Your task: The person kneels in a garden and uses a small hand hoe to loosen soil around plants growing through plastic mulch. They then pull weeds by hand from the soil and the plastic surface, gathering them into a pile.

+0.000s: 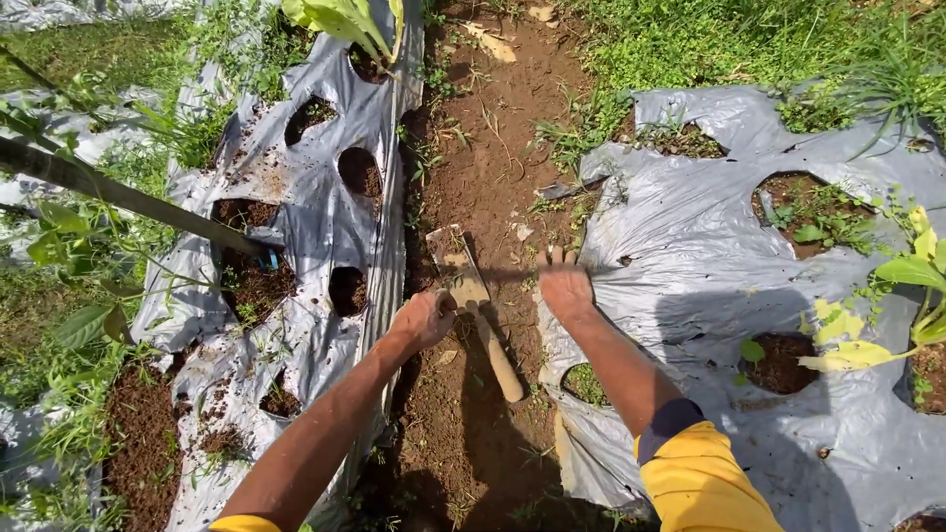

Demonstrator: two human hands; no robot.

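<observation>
I am bent over a bare soil furrow (493,128) between two beds covered in silver plastic sheet. A short hoe (471,296) with a rusty blade and a pale wooden handle lies on the soil, blade pointing away from me. My left hand (424,319) has its fingers curled right beside the hoe's neck, touching it; whether it grips anything is hidden. My right hand (565,286) rests palm down, fingers spread, on the inner edge of the right plastic sheet (690,256).
The left plastic sheet (325,227) has several round planting holes showing soil. A dark pole (128,197) slants across it from the left. Leafy yellow-green plants (916,286) grow at the right edge, and another plant (345,20) at the top. Grass and weeds surround both beds.
</observation>
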